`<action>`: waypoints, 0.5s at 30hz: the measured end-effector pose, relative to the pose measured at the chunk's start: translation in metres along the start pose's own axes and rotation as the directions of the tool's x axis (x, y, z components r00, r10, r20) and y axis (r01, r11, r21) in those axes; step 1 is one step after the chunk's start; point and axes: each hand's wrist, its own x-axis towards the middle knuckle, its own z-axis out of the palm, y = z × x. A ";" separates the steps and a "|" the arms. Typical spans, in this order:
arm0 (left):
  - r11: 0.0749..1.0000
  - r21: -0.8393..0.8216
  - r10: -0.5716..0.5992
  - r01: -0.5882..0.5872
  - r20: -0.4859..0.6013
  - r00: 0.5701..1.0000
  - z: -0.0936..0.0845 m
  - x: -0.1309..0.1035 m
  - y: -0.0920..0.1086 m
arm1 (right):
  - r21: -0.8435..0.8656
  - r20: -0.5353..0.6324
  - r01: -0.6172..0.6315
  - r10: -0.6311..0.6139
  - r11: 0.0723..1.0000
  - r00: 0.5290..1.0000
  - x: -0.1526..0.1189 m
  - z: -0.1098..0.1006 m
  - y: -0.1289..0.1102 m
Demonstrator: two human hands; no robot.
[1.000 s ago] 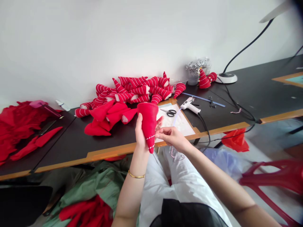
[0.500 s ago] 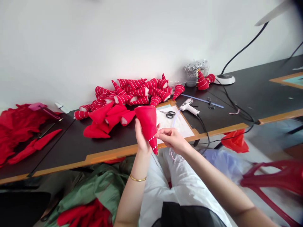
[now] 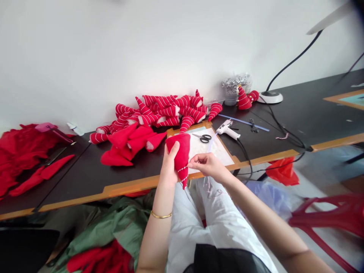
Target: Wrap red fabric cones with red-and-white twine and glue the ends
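Observation:
My left hand (image 3: 170, 165) is wrapped round a red cone-shaped felt hat (image 3: 181, 151), its thumb across the front and the tip pointing down. Red-and-white twisted cord (image 3: 182, 169) winds about the narrow end of the hat. At its right side my right hand (image 3: 207, 165) pinches the cord between thumb and fingers. The loose length of cord (image 3: 214, 192) hangs below that hand over my white trousers. Just beyond the hat, black-handled scissors (image 3: 204, 138) lie on a white sheet (image 3: 223, 153), with a white glue gun (image 3: 228, 129) at the sheet's right edge.
Several cord-wrapped red cones (image 3: 159, 110) are heaped by the wall, with plain red cones (image 3: 122, 149) in front. Red cloth (image 3: 21, 151) lies far left. A lamp base (image 3: 270, 96) and a tub of silver tinsel (image 3: 231, 94) stand behind. A red stool (image 3: 332, 212) is at right.
The hat has turned in my left hand and tipped slightly, and the left thumb now shows across its front. My right hand stays at its side, on the cord.

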 end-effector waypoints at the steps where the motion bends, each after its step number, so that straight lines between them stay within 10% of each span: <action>1: 0.999 -0.015 -0.046 0.047 0.012 0.999 0.000 0.000 0.001 | 0.007 0.002 -0.013 0.013 1.000 1.000 0.000 -0.001 0.000; 15: 0.929 -0.312 -0.200 0.198 0.028 0.980 0.010 -0.002 0.005 | 0.357 0.070 -0.149 0.133 0.922 0.989 0.002 0.014 0.014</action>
